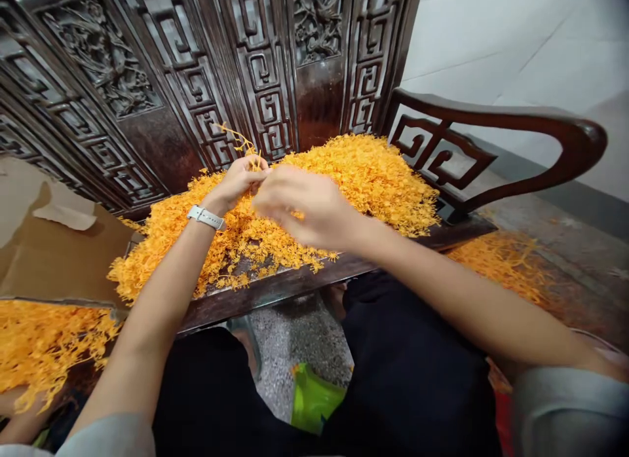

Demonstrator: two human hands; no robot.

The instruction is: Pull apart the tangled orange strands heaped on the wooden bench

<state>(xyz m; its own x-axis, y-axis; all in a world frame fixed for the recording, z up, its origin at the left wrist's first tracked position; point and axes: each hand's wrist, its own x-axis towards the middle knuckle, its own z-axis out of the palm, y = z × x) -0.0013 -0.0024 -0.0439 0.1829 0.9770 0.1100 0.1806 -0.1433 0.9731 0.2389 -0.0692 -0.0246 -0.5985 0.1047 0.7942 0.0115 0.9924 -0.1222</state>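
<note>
My left hand, with a pale watch band on its wrist, is closed in a pinch on a thin orange sprig. The sprig's branching end sticks up and to the left above the fingers. Close beside it, to the right, my right hand is blurred by motion, so I cannot make out whether its fingers hold anything. Both hands are over a large heap of orange plastic-looking flower sprigs, spread across a dark wooden bench seat.
A carved bench back rises behind the heap, and a curved armrest stands at right. At left are a cardboard box and more orange sprigs, near another person's arm. Orange strands and a green object lie lower down.
</note>
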